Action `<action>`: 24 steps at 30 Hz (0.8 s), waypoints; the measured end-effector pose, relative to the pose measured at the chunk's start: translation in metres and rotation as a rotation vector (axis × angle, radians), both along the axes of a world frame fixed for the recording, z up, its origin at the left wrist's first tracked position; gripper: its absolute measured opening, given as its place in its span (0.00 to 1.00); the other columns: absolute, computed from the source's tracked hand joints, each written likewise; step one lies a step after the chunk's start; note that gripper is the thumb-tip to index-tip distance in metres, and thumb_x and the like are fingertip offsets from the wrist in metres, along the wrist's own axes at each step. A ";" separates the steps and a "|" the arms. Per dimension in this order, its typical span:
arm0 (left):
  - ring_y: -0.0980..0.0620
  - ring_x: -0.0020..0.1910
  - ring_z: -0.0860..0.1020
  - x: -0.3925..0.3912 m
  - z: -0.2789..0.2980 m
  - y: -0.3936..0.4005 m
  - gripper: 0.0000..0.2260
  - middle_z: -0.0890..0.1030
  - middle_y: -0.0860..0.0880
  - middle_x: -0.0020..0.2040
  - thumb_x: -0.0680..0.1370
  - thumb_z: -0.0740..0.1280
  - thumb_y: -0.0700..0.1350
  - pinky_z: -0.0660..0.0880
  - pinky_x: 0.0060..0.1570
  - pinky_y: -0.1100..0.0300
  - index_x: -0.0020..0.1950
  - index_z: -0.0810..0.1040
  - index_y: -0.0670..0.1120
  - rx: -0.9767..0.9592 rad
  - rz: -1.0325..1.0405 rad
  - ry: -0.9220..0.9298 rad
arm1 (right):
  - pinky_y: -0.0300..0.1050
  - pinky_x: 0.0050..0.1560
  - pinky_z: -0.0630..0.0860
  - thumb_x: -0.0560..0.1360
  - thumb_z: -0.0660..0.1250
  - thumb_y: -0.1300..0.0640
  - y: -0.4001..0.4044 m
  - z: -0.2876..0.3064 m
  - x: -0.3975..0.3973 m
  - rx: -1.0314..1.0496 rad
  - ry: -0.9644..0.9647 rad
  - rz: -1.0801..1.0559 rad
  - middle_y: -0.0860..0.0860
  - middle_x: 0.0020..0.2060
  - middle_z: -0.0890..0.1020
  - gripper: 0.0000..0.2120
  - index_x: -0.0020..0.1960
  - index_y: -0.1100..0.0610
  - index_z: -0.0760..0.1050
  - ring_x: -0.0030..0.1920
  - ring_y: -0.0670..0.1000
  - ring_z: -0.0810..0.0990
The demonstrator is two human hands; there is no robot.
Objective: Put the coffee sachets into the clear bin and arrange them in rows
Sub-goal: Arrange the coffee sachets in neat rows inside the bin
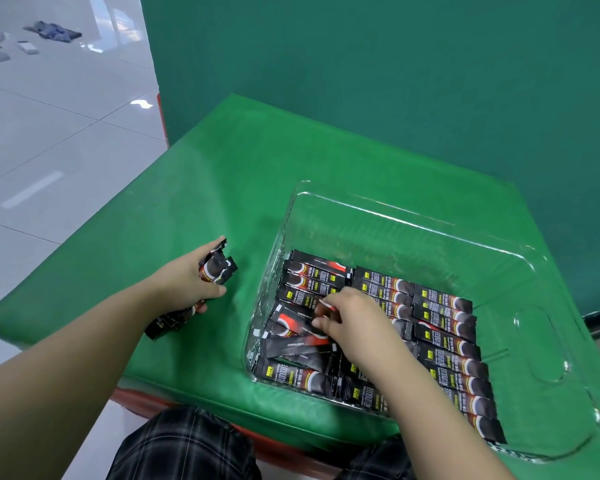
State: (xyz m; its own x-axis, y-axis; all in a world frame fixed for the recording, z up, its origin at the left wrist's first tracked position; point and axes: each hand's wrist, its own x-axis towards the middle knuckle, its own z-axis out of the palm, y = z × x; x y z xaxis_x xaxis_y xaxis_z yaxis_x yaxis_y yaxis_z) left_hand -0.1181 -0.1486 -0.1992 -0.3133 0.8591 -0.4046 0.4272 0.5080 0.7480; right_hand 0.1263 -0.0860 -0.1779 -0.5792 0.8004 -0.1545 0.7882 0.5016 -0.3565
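At left centre of the frame, the left hand (187, 282) gripped a bundle of coffee sachets (215, 270), fingers curled round it above the green desk (174, 188). Right of it, the clear bin (413, 223) held sachets in rows (444, 327). The right hand (350, 317) pinched 1 loose sachet (293, 322) inside. They looked light, thin, slippery and flexible; pinching an end or mid-length should work best.

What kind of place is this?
Probably a staged recording set, not a home: a green cloth-covered table, a plain green backdrop wall, and a glossy white tiled floor with scattered items.
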 end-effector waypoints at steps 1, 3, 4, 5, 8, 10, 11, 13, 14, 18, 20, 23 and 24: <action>0.56 0.17 0.72 0.000 0.000 0.000 0.37 0.76 0.53 0.21 0.76 0.70 0.39 0.69 0.21 0.65 0.77 0.54 0.59 -0.002 0.001 -0.003 | 0.44 0.46 0.69 0.75 0.67 0.50 -0.001 -0.002 -0.001 0.001 -0.039 0.016 0.51 0.48 0.75 0.12 0.53 0.57 0.77 0.50 0.52 0.74; 0.56 0.18 0.72 0.000 0.001 -0.001 0.37 0.76 0.53 0.21 0.76 0.70 0.39 0.70 0.21 0.65 0.77 0.55 0.59 -0.007 0.006 -0.004 | 0.45 0.50 0.70 0.74 0.67 0.48 -0.003 -0.005 -0.005 0.000 -0.090 0.045 0.52 0.51 0.75 0.15 0.56 0.57 0.76 0.53 0.53 0.75; 0.56 0.18 0.73 0.001 0.001 -0.001 0.37 0.76 0.53 0.22 0.76 0.70 0.39 0.70 0.21 0.65 0.77 0.55 0.59 -0.007 0.009 -0.002 | 0.45 0.51 0.71 0.74 0.67 0.48 -0.005 -0.007 -0.007 -0.002 -0.102 0.056 0.52 0.52 0.75 0.16 0.56 0.57 0.76 0.54 0.53 0.75; 0.56 0.18 0.73 0.001 0.002 -0.001 0.37 0.76 0.53 0.22 0.76 0.70 0.39 0.70 0.21 0.65 0.77 0.55 0.58 -0.008 0.011 -0.001 | 0.46 0.51 0.72 0.74 0.67 0.48 -0.006 -0.008 -0.009 -0.001 -0.106 0.063 0.52 0.53 0.76 0.16 0.56 0.57 0.76 0.54 0.53 0.75; 0.56 0.18 0.73 0.002 0.003 -0.001 0.36 0.76 0.52 0.23 0.76 0.71 0.39 0.69 0.21 0.65 0.77 0.56 0.58 -0.008 0.013 0.000 | 0.46 0.51 0.74 0.74 0.68 0.48 -0.009 -0.010 -0.011 0.001 -0.101 0.063 0.52 0.52 0.76 0.14 0.55 0.56 0.77 0.52 0.53 0.76; 0.56 0.18 0.73 0.001 0.002 0.000 0.36 0.76 0.52 0.24 0.76 0.70 0.39 0.69 0.21 0.65 0.77 0.56 0.57 -0.009 0.019 -0.003 | 0.46 0.51 0.74 0.74 0.68 0.48 -0.010 -0.011 -0.011 0.000 -0.109 0.069 0.52 0.52 0.76 0.16 0.56 0.56 0.76 0.53 0.53 0.76; 0.56 0.18 0.73 0.001 0.002 0.000 0.36 0.76 0.52 0.24 0.76 0.71 0.39 0.69 0.21 0.65 0.77 0.56 0.57 -0.011 0.018 -0.004 | 0.47 0.51 0.74 0.74 0.68 0.47 -0.010 -0.011 -0.011 0.000 -0.120 0.080 0.52 0.53 0.76 0.17 0.57 0.57 0.76 0.54 0.54 0.75; 0.55 0.18 0.73 0.000 0.000 -0.001 0.36 0.76 0.52 0.22 0.76 0.71 0.39 0.70 0.21 0.65 0.77 0.56 0.57 -0.014 0.012 -0.012 | 0.47 0.54 0.73 0.73 0.68 0.46 -0.011 -0.011 -0.010 -0.006 -0.135 0.112 0.52 0.55 0.75 0.21 0.60 0.57 0.74 0.56 0.54 0.74; 0.56 0.18 0.73 0.000 -0.001 -0.001 0.36 0.76 0.53 0.22 0.76 0.70 0.39 0.69 0.21 0.65 0.77 0.56 0.57 -0.013 0.013 -0.015 | 0.47 0.55 0.73 0.73 0.69 0.45 -0.011 -0.010 -0.010 -0.010 -0.144 0.128 0.52 0.56 0.74 0.22 0.61 0.57 0.74 0.58 0.54 0.73; 0.56 0.18 0.73 -0.001 -0.003 0.001 0.35 0.76 0.53 0.22 0.76 0.70 0.39 0.70 0.21 0.65 0.77 0.57 0.56 -0.005 0.013 -0.014 | 0.48 0.59 0.72 0.72 0.69 0.46 -0.015 -0.007 -0.006 0.008 -0.187 0.198 0.51 0.58 0.73 0.25 0.65 0.55 0.71 0.62 0.53 0.70; 0.55 0.20 0.74 -0.002 -0.005 0.001 0.35 0.77 0.53 0.25 0.75 0.71 0.39 0.72 0.22 0.64 0.76 0.58 0.56 -0.001 0.013 -0.005 | 0.48 0.58 0.72 0.73 0.69 0.47 -0.017 -0.007 -0.005 0.039 -0.195 0.224 0.52 0.58 0.74 0.25 0.66 0.54 0.70 0.62 0.53 0.69; 0.54 0.21 0.75 -0.003 -0.007 0.002 0.35 0.78 0.51 0.28 0.75 0.71 0.38 0.73 0.23 0.62 0.76 0.59 0.56 0.007 0.022 -0.009 | 0.49 0.58 0.71 0.73 0.68 0.49 -0.021 -0.008 -0.007 0.074 -0.194 0.241 0.52 0.57 0.74 0.23 0.65 0.54 0.69 0.61 0.53 0.70; 0.55 0.21 0.75 -0.003 -0.007 0.002 0.35 0.78 0.51 0.29 0.75 0.71 0.38 0.73 0.23 0.62 0.76 0.59 0.56 0.008 0.024 -0.014 | 0.49 0.58 0.72 0.73 0.68 0.49 -0.022 -0.008 -0.007 0.084 -0.197 0.243 0.52 0.57 0.74 0.22 0.64 0.54 0.69 0.61 0.54 0.70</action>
